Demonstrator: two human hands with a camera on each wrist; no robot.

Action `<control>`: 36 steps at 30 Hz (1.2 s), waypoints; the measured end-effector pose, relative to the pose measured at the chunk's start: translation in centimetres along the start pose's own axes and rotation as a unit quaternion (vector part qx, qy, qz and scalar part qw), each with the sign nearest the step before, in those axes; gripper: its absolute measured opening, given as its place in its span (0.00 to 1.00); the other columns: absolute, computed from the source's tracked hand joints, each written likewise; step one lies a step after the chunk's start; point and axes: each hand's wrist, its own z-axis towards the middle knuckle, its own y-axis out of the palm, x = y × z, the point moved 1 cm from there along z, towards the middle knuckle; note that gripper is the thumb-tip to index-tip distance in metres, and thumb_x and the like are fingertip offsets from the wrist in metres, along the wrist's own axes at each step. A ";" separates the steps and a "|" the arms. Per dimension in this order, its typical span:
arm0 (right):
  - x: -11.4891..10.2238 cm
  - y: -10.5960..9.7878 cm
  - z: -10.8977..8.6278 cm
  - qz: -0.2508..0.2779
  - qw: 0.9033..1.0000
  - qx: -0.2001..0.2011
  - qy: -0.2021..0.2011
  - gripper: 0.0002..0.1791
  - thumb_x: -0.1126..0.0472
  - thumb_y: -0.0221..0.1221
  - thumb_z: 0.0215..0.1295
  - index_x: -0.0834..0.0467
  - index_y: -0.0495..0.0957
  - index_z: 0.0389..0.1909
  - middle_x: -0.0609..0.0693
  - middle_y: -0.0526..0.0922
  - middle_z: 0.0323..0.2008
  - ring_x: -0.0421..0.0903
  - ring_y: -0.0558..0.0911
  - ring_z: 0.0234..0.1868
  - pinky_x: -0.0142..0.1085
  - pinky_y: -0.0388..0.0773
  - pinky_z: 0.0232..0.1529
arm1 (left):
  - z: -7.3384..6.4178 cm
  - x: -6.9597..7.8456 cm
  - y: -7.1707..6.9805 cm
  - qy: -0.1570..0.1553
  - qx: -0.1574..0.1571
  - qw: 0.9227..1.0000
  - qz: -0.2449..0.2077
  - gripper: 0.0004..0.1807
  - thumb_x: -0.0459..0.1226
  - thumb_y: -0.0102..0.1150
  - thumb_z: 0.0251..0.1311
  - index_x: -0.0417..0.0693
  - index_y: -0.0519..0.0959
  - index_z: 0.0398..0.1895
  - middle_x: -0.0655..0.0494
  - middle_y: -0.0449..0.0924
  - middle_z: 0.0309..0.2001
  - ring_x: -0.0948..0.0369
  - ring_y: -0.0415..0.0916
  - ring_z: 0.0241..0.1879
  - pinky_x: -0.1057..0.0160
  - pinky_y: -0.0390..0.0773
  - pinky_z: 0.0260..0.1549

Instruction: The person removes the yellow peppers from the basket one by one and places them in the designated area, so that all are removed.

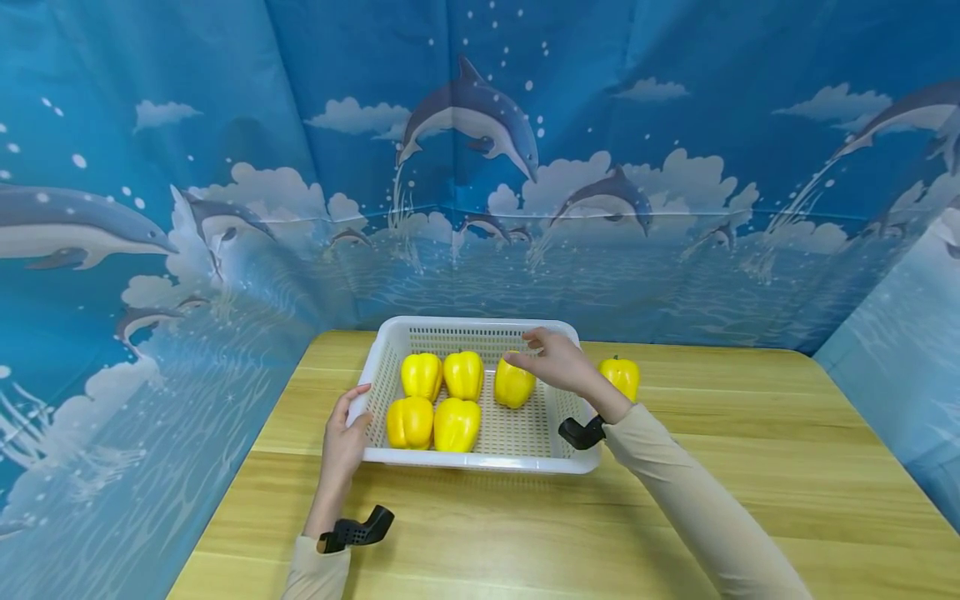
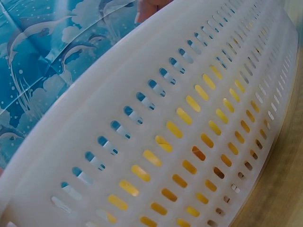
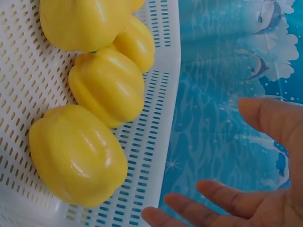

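A white perforated plastic basket (image 1: pixel 480 462) sits on the table with several yellow bell peppers inside. Four of them, such as this bell pepper (image 1: pixel 457 425), stand in two rows on the left. Apart from those, another bell pepper (image 1: pixel 514 385) lies right of the middle. My left hand (image 1: pixel 345 437) grips the basket's left rim. Over the basket's back right part hovers my right hand (image 1: pixel 558 360), its fingers spread with nothing between them. The right wrist view shows that hand's fingertips (image 3: pixel 210 189) apart from the peppers. In the left wrist view the basket wall (image 2: pixel 142 61) fills most of the picture.
One more yellow bell pepper (image 1: pixel 621 377) stands on the wooden table (image 1: pixel 750 467) right of the basket, partly behind my right forearm. A blue curtain printed with dolphins (image 1: pixel 480 267) hangs along the table's back edge. Black cameras are strapped to both wrists.
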 end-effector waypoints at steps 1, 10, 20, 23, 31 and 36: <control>0.0 0.2 0.3 -0.005 1.000 -0.006 0.004 0.39 0.42 0.57 0.63 0.64 0.62 0.66 0.64 0.68 0.61 0.60 0.69 0.60 0.53 0.71 0.52 | 0.0 0.0 0.0 0.000 0.000 1.000 0.001 0.24 0.28 0.42 0.66 0.51 0.67 0.64 0.43 0.58 0.68 0.45 0.63 0.61 0.43 0.64 0.56; 0.9 1.7 1.8 -0.022 0.997 -0.054 0.058 0.47 0.41 0.59 0.61 0.65 0.53 0.71 0.65 0.57 0.68 0.62 0.59 0.66 0.55 0.61 0.60 | 0.0 0.0 0.2 0.001 0.001 1.000 0.005 0.23 0.28 0.42 0.66 0.50 0.67 0.64 0.43 0.58 0.68 0.46 0.62 0.62 0.43 0.63 0.57; 2.0 2.7 3.1 -0.025 0.992 -0.077 0.092 0.53 0.39 0.58 0.60 0.69 0.46 0.71 0.67 0.52 0.69 0.63 0.57 0.67 0.54 0.62 0.60 | -0.1 0.0 0.2 -0.006 0.002 1.000 0.004 0.23 0.28 0.42 0.67 0.51 0.67 0.64 0.43 0.58 0.68 0.45 0.62 0.61 0.42 0.63 0.56; 2.3 3.1 3.4 -0.027 0.989 -0.090 0.110 0.55 0.36 0.58 0.58 0.69 0.44 0.72 0.67 0.51 0.70 0.63 0.58 0.67 0.55 0.64 0.58 | -0.2 0.1 0.2 -0.007 0.001 1.000 0.001 0.23 0.28 0.42 0.67 0.51 0.66 0.64 0.43 0.58 0.68 0.45 0.62 0.61 0.42 0.63 0.57; 2.7 3.7 4.3 -0.026 0.980 -0.107 0.167 0.56 0.35 0.56 0.58 0.67 0.41 0.72 0.66 0.53 0.69 0.61 0.65 0.62 0.58 0.73 0.45 | -0.3 0.4 0.2 -0.012 0.002 1.000 0.001 0.23 0.29 0.42 0.68 0.51 0.66 0.65 0.44 0.58 0.68 0.45 0.63 0.61 0.43 0.63 0.57; 3.1 3.9 4.9 -0.021 0.978 -0.101 0.180 0.55 0.37 0.56 0.60 0.67 0.40 0.72 0.66 0.51 0.70 0.61 0.67 0.60 0.55 0.77 0.41 | -0.3 0.5 0.2 -0.012 0.002 1.000 0.001 0.23 0.29 0.41 0.68 0.52 0.66 0.65 0.44 0.58 0.68 0.45 0.63 0.60 0.43 0.64 0.57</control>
